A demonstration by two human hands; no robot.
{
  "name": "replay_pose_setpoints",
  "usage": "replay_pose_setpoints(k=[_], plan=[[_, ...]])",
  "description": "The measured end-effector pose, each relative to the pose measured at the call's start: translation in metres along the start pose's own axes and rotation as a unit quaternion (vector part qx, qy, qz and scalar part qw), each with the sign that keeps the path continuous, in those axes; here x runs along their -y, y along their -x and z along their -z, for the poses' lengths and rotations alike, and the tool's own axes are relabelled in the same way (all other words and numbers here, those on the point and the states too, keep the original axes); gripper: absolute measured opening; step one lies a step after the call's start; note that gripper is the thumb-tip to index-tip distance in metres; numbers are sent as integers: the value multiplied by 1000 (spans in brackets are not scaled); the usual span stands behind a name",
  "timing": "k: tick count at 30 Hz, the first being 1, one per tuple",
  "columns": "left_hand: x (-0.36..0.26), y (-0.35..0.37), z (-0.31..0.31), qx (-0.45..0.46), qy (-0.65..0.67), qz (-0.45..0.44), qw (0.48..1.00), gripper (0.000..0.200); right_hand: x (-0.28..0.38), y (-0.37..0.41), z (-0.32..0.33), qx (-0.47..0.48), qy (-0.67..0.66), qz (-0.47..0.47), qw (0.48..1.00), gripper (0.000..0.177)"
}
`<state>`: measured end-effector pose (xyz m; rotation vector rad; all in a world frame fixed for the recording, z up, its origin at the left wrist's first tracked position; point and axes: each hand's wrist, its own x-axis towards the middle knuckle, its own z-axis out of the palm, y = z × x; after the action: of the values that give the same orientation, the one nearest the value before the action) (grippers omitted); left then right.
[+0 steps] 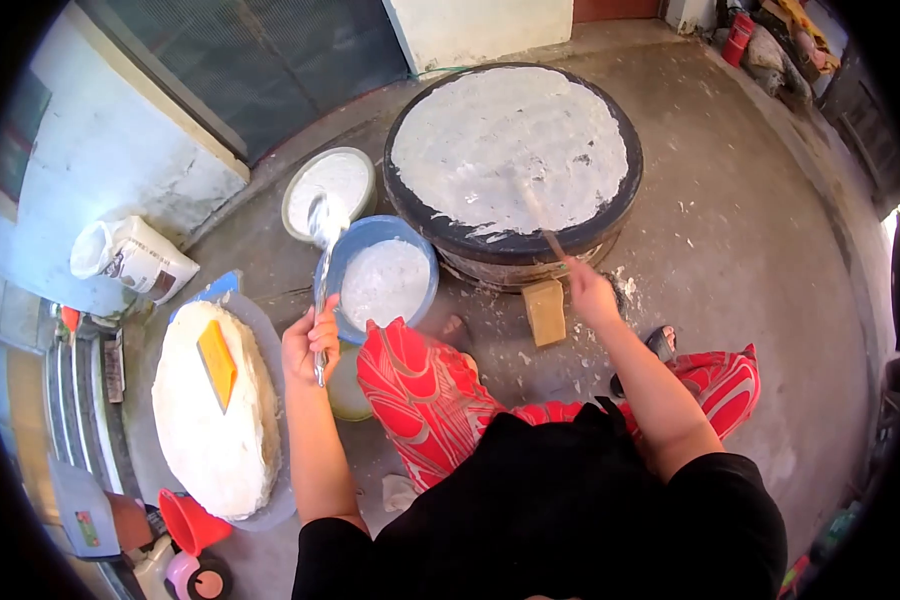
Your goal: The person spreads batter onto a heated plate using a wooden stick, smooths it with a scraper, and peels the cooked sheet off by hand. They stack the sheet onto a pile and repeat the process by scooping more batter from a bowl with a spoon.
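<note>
My left hand (312, 342) is closed around the handle of a metal ladle (322, 285), held upright, its bowl coated white and raised near the basins. My right hand (592, 296) grips a spatula-like tool (544, 222) by its thin handle; its blurred end reaches over the griddle. The large round black griddle (630, 190) carries a thin, uneven white layer (500, 140) with ragged edges and a few dark gaps. Beside it, a blue basin (429, 270) holds white material, and a paler basin (370, 190) behind contains more white stuff.
At left, a tall stack of pale round sheets (205, 440) bears a yellow scraper (217, 365). A white sack (150, 262) leans near the wall, and a red bucket (192, 522) is at lower left. A tan block (545, 312) stands before the griddle; white scraps litter the floor.
</note>
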<state>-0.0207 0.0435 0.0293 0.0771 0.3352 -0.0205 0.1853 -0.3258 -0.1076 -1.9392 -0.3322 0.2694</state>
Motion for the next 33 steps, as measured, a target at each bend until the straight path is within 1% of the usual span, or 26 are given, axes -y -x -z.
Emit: replay_pose_setpoints(k=[1,2,3,4,5,6,7,8,10,11,13,14,16,17,19,20,21,22,23,25,26,28,29,30,31,33], plan=[[-7,0,14,-1,3,4,1000,37,-3,15,-1,-36,63,169,983,30],[-14,-2,28,-82,-7,-10,997,37,-5,25,-3,-37,66,168,983,30],[-19,-8,41,-162,-18,-25,986,36,14,37,-6,98,128,207,965,31],[-20,-15,53,-161,-16,-23,987,36,33,45,-7,231,186,241,924,32],[-23,-22,65,-205,-17,-36,978,36,55,49,-4,230,186,240,924,32],[-28,-33,80,-247,-19,-48,968,36,78,48,1,252,95,37,962,32],[-44,-38,121,-134,8,8,991,37,89,44,5,260,-2,-169,951,32],[-38,-43,127,-133,8,12,991,37,85,38,12,256,0,-170,952,32],[-22,-56,133,-262,-95,-121,953,38,69,27,34,106,-151,-195,963,33],[-23,-56,140,-277,-18,-87,957,37,65,26,45,100,-150,-196,964,33],[-30,-60,180,-256,-32,-78,963,36,59,25,64,27,-205,-194,959,33],[-32,-60,194,-240,-46,-74,967,35,54,26,70,24,-203,-195,959,33],[-24,-53,189,-233,-61,-62,968,34,40,28,72,26,-184,-215,959,33],[-19,-50,187,-264,-95,-86,956,34,33,27,68,26,-185,-218,958,33],[-5,-42,183,-297,-128,-107,940,34,24,28,58,-31,-48,-190,980,31],[-1,-37,185,-258,-92,-104,956,34,22,30,55,-30,-48,-191,980,31],[4,-33,185,-218,-57,-101,969,35,22,33,52,-74,104,-108,986,31],[12,-29,176,-218,-58,-101,969,35,22,37,48,-115,253,-22,960,30],[23,-25,166,-196,-59,-107,973,35,22,41,46,-115,252,-22,961,30],[34,-23,161,-173,-61,-112,977,35,24,46,45,-69,254,-28,964,29],[38,-20,164,-147,-98,-120,977,36,20,44,46,-69,254,-28,964,29],[40,-16,175,-121,-134,-127,975,37,13,38,49,-64,58,-58,995,29],[36,-17,186,-147,-113,-110,976,37,10,34,52,-64,59,-59,995,29],[34,-17,192,-173,-93,-93,976,37,15,29,56,-78,0,-111,991,29],[42,-13,178,-172,-95,-92,976,37,19,24,58,-92,-61,-162,981,29],[61,1,152,-173,-132,-147,965,37,22,13,57,-103,-26,-138,985,29]])
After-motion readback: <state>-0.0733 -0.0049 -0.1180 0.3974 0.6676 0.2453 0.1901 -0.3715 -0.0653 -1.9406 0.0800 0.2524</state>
